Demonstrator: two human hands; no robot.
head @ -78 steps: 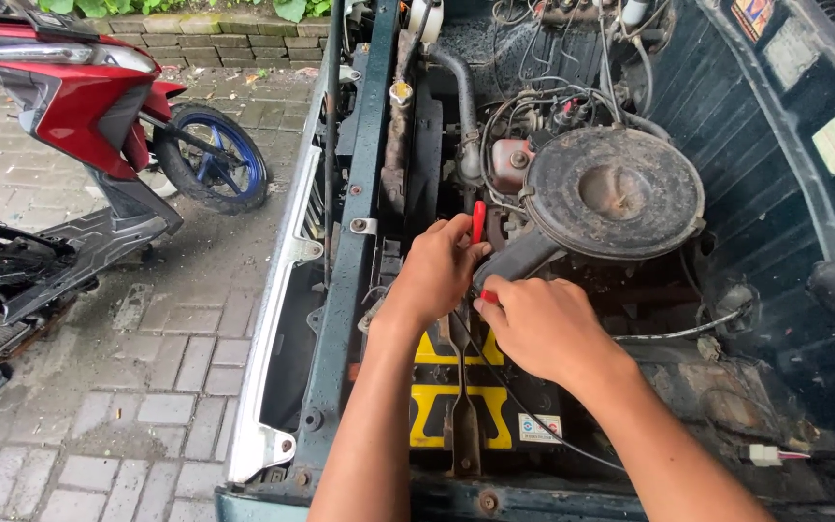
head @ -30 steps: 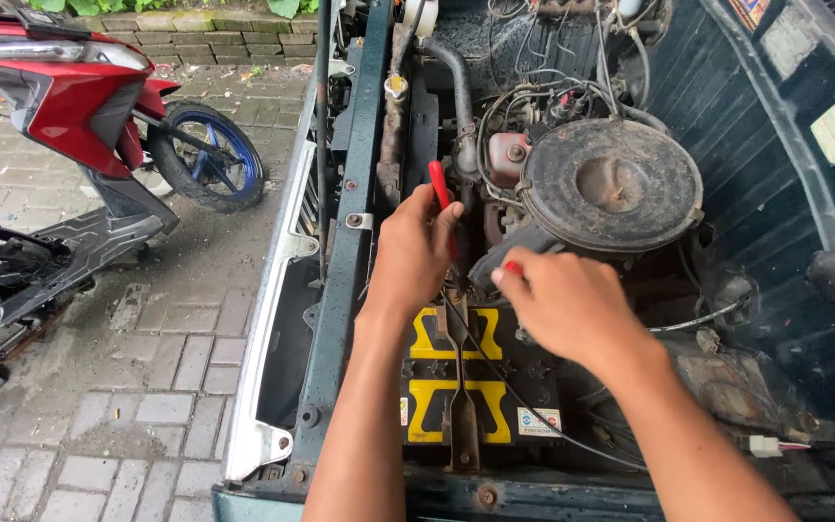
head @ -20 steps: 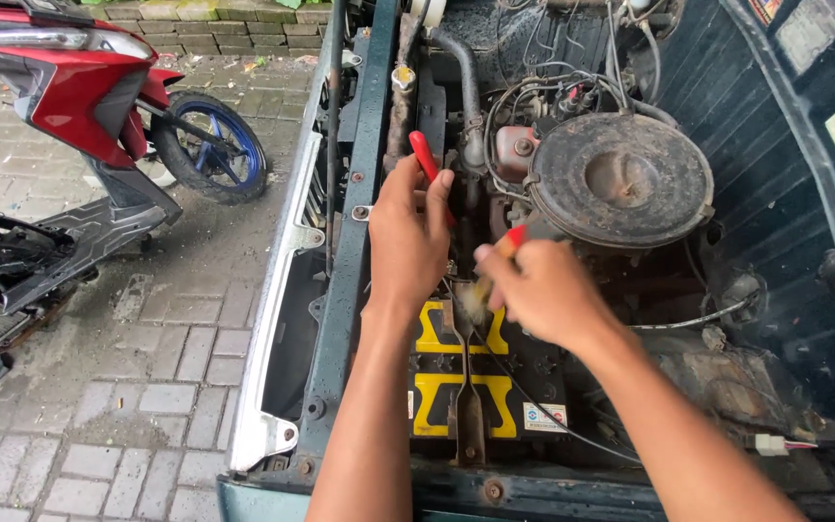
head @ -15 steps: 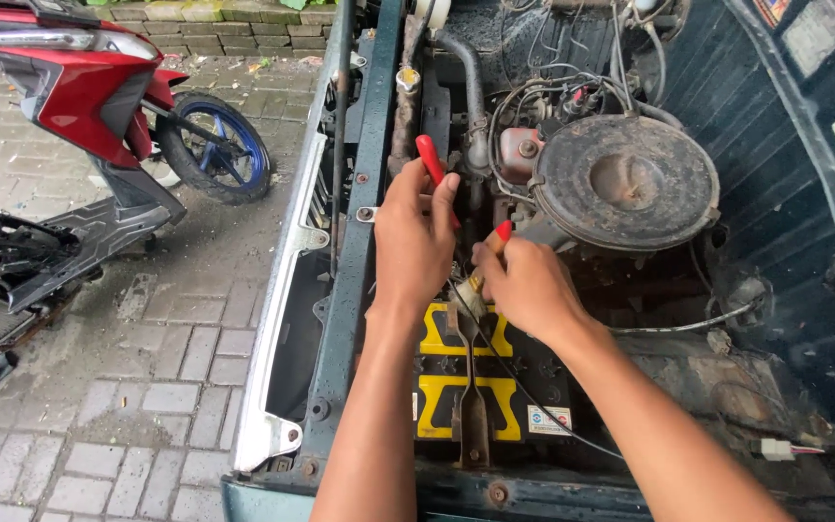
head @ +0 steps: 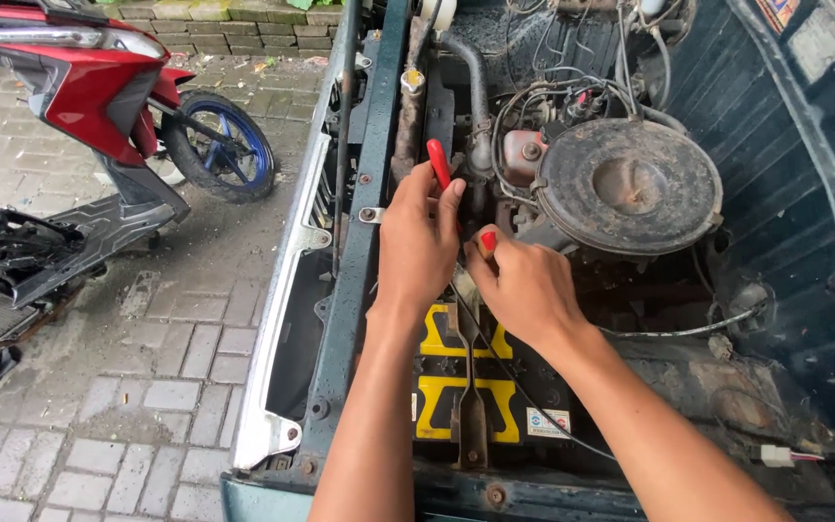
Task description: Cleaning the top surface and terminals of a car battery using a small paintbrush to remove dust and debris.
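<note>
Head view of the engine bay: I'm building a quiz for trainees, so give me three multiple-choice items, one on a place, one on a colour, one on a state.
1. Where is the round air cleaner?
A. right of both hands
B. on the paving
C. under the battery

2. What colour are the tool handles?
A. blue
B. red
C. green

3. How is the left hand?
A. flat and open
B. out of view
C. closed on a handle

A: it sits right of the right hand.
B: both handles show red.
C: the fingers wrap the handle above the yellow battery.
</note>
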